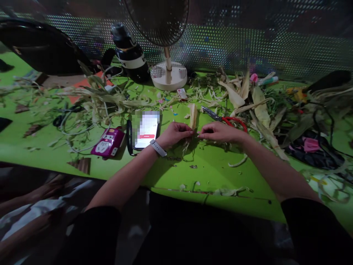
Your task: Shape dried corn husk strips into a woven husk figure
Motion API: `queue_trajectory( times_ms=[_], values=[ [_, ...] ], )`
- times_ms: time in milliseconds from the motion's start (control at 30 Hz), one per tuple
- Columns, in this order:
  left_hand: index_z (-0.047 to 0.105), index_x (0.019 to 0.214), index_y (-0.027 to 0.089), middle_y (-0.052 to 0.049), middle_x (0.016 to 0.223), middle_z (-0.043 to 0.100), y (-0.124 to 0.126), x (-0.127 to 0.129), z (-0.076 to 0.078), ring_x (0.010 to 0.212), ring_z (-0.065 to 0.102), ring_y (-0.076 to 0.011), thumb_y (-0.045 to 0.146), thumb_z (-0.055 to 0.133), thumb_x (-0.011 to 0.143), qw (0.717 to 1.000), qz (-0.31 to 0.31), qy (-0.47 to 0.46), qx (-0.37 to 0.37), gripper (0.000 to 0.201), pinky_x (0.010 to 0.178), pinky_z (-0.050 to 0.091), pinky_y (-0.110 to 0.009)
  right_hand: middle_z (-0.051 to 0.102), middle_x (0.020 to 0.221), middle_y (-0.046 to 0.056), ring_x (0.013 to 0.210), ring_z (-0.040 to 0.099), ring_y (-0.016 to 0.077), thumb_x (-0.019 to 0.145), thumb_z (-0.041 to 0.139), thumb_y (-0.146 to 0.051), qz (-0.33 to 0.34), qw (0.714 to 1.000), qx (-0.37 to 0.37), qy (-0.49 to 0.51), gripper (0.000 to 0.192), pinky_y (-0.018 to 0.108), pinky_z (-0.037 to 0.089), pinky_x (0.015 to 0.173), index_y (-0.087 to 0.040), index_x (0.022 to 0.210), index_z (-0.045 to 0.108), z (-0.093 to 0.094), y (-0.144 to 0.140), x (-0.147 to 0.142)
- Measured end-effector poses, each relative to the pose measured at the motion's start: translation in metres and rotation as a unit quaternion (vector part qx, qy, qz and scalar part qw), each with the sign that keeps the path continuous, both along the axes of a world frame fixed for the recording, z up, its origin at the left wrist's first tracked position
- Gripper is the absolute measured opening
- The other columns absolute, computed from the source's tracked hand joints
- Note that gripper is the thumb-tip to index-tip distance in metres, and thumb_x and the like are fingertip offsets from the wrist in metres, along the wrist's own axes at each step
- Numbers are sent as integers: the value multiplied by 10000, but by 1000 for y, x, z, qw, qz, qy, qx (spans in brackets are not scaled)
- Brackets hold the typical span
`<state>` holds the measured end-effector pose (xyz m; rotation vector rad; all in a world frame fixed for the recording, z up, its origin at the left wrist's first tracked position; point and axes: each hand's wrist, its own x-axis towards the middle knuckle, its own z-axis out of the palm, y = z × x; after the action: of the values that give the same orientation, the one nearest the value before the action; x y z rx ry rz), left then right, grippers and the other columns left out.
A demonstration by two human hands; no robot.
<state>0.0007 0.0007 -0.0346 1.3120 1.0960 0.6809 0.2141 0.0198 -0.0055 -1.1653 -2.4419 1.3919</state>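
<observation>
1. Evidently, the left hand (175,133) and the right hand (220,132) are meeting at the middle of the green table (215,165), fingertips closed together on the base of a pale corn husk piece (193,115), which is standing up toward twelve o'clock from between them. Pinching it from both sides is likely keeping the thin strip steady for fine work.
2. The left wrist is wearing a watch with a pale band (158,148), and both forearms are resting low over the table edge, which seems to be bracing the fingers.
3. At ten o'clock from the hands, a phone (147,129) is lying face up with its screen lit, just beside the left hand, probably so it can be read at a glance; a purple power strip (108,144) is sitting at nine o'clock beyond it.
4. Red-handled scissors (224,118) are lying at one o'clock, just behind the right hand, within easy reach.
5. Loose husks (259,103) are piling up at two o'clock and scraps are littering the surface, pushed clear of the working spot.
6. A desk fan (168,73) and a dark bottle (131,55) are standing at twelve and eleven o'clock, well apart from the hands.
</observation>
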Motion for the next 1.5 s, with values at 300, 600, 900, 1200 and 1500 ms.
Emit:
queue_trajectory(
  times_ms=[300,600,900,1200,1500],
  values=[
    [738,864,146,-33,738,718,-5,3,1,599,573,-105,281,627,780,989,-75,104,73,194,588,452,-241,591,764,41,703,503,139,840,586,-347,-25,969,246,19,222,264,333,642,-145,766,640,18,-10,-6],
    [717,887,119,-25,702,677,-11,6,4,598,549,-108,323,575,813,980,-130,99,114,259,569,413,-227,597,658,8,601,490,114,815,609,-352,-153,973,157,73,216,258,358,589,-146,749,628,6,-12,-25],
    [667,745,127,10,624,622,-5,6,6,528,482,-50,258,657,774,998,6,-14,-57,135,530,367,-191,637,889,39,588,523,101,760,597,-286,-171,984,-8,54,196,246,420,521,-171,918,589,1,-13,-17],
    [696,779,151,-16,777,721,-2,1,6,676,620,-69,152,691,729,987,17,-110,-113,50,708,509,-238,612,685,5,565,509,94,756,575,-305,-101,994,-42,32,168,235,392,526,-147,762,630,4,-11,-10],
    [724,874,145,-47,844,739,1,-3,1,724,657,-96,166,731,683,990,-24,-109,-82,193,783,539,-287,627,779,21,675,555,130,745,550,-223,-105,992,-39,61,158,268,423,605,-164,873,621,11,-9,-6]
  ],
)
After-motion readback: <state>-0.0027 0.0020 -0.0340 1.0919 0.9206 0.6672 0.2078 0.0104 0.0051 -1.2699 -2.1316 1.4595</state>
